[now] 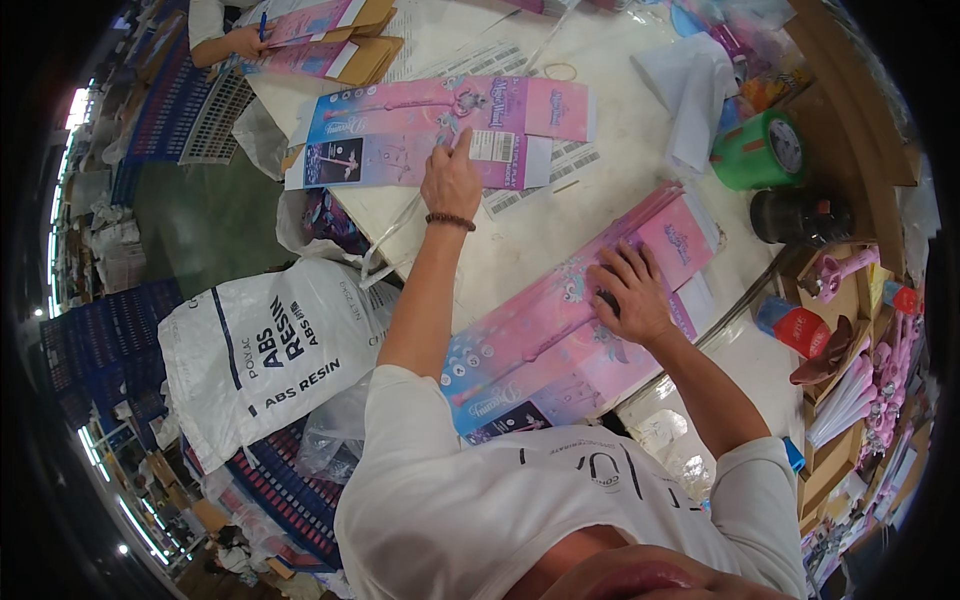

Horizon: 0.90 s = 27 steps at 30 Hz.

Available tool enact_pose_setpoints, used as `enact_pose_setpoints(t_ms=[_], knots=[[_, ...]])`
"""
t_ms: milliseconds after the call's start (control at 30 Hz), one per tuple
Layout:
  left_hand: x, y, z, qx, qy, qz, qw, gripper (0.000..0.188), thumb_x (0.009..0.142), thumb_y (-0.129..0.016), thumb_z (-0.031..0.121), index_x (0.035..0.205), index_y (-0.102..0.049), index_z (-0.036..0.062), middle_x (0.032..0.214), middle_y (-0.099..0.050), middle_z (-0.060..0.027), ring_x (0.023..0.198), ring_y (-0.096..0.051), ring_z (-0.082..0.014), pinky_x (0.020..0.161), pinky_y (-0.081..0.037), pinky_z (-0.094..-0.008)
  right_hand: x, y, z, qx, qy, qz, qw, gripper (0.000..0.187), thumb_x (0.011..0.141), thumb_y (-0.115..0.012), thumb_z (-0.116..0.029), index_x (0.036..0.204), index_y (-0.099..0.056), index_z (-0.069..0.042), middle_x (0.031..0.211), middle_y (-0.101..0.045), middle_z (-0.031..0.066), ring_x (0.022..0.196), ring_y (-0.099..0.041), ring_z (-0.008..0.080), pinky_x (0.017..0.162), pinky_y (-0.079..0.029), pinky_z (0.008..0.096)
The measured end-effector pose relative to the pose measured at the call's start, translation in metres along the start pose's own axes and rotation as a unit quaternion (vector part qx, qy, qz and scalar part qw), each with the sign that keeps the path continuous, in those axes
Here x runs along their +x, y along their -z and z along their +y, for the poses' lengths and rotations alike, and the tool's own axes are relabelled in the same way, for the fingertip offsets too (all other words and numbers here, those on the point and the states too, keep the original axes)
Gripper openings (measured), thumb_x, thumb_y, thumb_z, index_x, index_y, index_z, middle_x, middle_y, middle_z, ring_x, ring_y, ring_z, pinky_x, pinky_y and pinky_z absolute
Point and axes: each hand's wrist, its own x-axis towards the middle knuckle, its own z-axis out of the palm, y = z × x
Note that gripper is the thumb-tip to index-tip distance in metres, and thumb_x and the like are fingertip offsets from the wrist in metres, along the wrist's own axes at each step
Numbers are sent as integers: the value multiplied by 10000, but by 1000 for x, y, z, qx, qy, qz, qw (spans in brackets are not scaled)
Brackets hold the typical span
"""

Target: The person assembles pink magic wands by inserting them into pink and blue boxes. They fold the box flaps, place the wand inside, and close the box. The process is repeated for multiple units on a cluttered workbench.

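Note:
My left hand (452,182) rests on a flat, unfolded pink and blue printed carton (380,115), fingers stretched out against its surface near the barcode panel. A dark beaded bracelet (450,221) circles that wrist. Nearer to me, my right hand (634,295) lies with fingers apart on a slanting stack of similar flat cartons (530,325). By its thumb shows a small dark thing (607,301); I cannot tell what it is or whether the hand grips it. White flaps stick out at the cartons' ends.
Right of the cartons stand a green tape roll (762,150), a dark jar (800,216) and boxes of pink parts (885,390). A white sack (280,350) sits left of the table. At the far left, another person's hand (246,42) holds a blue pen by more cartons (345,60).

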Motion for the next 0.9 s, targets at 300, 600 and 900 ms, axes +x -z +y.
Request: enact_pose_setpoints(t_ms=[300, 600, 900], knots=[[1, -16, -11, 24, -78, 64, 995, 422, 873, -532, 90, 1260, -635, 221, 927, -556, -109, 892, -579, -324, 758, -506, -432, 1, 1, -1, -3, 1, 2, 1000, 434, 805, -635, -316, 1216, -588, -184, 1369, -506, 107, 1331, -394, 342, 1143, -215, 539], [-7, -36, -19, 104, -55, -84, 989, 497, 830, -547, 84, 1304, -575, 232, 1011, -533, -108, 938, -550, -316, 780, -491, -434, -1, 2, -2, 5, -1, -2, 1000, 432, 794, -648, -311, 1202, -587, -183, 1363, -510, 104, 1323, -403, 342, 1140, -223, 540], [-3, -23, -6, 103, -62, -93, 988, 529, 814, -535, 56, 1321, -576, 199, 956, -535, -117, 931, -552, -325, 784, -495, -430, 0, 1, -3, -7, 2, 10, 1000, 425, 799, -643, -304, 1203, -581, -186, 1359, -511, 96, 1323, -403, 338, 1144, -221, 530]])
